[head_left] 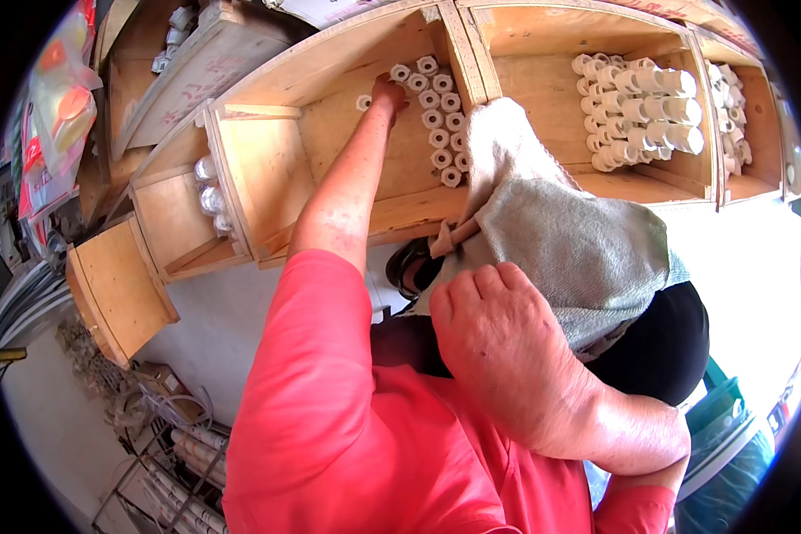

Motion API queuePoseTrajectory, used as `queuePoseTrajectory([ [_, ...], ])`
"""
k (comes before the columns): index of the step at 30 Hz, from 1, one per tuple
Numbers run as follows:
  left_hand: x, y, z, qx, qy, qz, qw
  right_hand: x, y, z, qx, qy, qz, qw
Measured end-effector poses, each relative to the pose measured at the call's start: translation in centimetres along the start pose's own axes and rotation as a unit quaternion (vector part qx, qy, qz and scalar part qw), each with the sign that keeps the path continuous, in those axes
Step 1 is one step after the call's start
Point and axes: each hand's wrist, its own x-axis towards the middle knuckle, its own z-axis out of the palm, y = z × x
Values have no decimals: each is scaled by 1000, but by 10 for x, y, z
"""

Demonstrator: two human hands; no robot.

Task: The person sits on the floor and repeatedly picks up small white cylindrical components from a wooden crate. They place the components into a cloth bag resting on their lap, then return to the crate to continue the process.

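My left arm stretches forward into a wooden compartment, where my left hand (388, 96) is closed with its fingertips at the edge of a white pipe fitting (400, 73). To the right of that hand, more white hex-ended fittings (432, 117) stand close together in rows on the wood. A single fitting (364, 103) lies apart on its left side. My right hand (503, 343) is held in front of my chest, back upward, fingers curled; whatever is inside its grip is hidden. Just beyond it, a grey cloth (578, 245) drapes over my knee and the box edge.
The right-hand compartment (534, 98) holds stacked white pipe fittings (645, 111). A narrower one beyond it has more white pieces (730, 116). On the left, a small compartment holds clear-wrapped items (211, 191). A teal bin (716, 418) stands at my right, a metal rack (165, 481) at lower left.
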Motion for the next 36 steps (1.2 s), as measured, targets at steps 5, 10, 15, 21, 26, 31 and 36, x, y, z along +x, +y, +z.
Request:
queuePoseTrajectory([
  [5,-50,37,-2,74,41,-43,996,1,3,3,-16,10,10,1000],
  [10,-97,41,-34,130,-35,44,990,5,4,7,-36,19,16,999],
  [15,-176,37,-71,240,-199,91,946,5,5,16,-49,42,21,998],
  [21,-278,30,-81,406,-199,180,874,7,7,23,-59,37,24,997],
  [26,-300,20,-69,463,-66,242,850,9,9,27,-58,29,15,998],
  [31,-299,21,-66,493,-38,273,825,8,11,33,-51,80,15,995],
  [36,-296,18,-67,497,-38,271,823,7,12,36,-42,83,18,996],
])
